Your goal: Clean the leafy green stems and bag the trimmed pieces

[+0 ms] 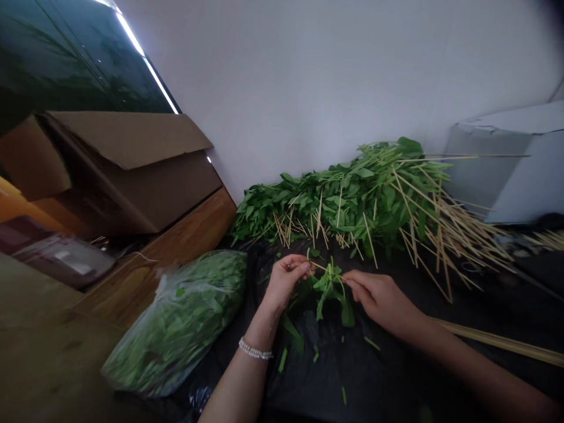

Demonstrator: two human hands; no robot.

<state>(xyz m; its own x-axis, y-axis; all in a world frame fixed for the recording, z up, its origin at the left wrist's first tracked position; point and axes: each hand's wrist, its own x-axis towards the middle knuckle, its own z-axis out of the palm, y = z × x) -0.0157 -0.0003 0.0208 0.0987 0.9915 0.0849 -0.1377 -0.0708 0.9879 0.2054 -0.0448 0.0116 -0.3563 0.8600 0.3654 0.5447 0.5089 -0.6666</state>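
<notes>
A thin wooden skewer (321,267) runs between my two hands, with bunched leafy green stems (329,282) threaded on it and their leaves hanging down. My right hand (374,294) is closed in a pinch around the skewer's right end. At its left end, my left hand (288,276) pinches a leafy green stem (308,254) whose short end pokes up above the fingertips. Leaves hang below my left hand, partly hidden by it. A beaded bracelet (255,351) circles my left wrist.
Behind my hands lies a long heap of skewered greens (352,188) against the wall. A clear bag of leaves (185,323) sits left, below a cardboard box (132,170). Loose skewers (497,341) lie right, near a white box (506,158). Stem scraps (282,360) dot the black plastic sheet (374,388).
</notes>
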